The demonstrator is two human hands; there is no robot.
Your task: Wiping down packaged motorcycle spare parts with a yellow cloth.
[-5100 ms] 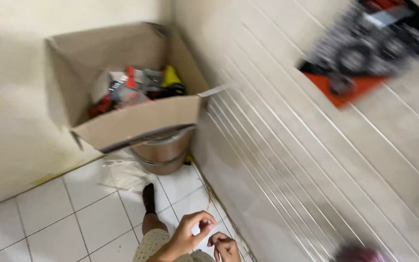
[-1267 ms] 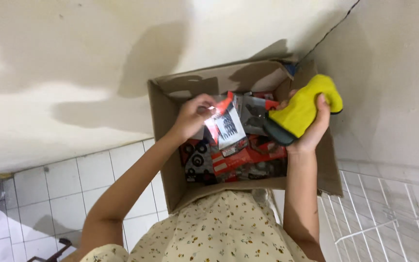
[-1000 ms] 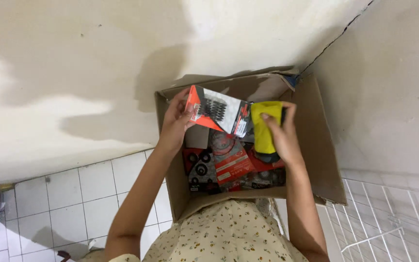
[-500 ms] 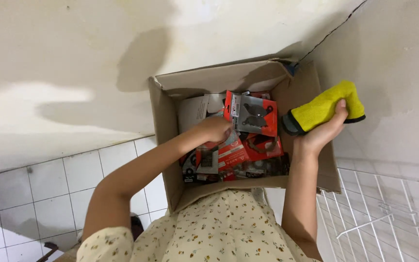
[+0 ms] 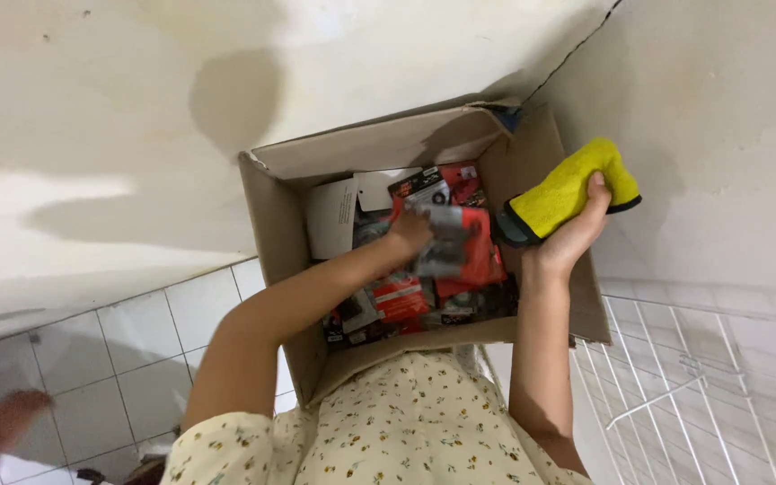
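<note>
Left hand (image 5: 409, 232) now deep in cardboard box (image 5: 285, 233), fingers closed on blurred red-and-grey packet (image 5: 455, 244); half a second ago same hand lay lower among packets, red pack standing up near box's far wall. Right hand (image 5: 568, 238) stays outside box at right wall, fingers wrapped round rolled yellow cloth (image 5: 568, 190) with dark edge. Cloth has dropped slightly toward box rim. More red and black packets (image 5: 397, 301) fill box floor. Judgement: sorting through contents goes on, cloth kept aside. White tiled floor (image 5: 136, 332) left of box.
</note>
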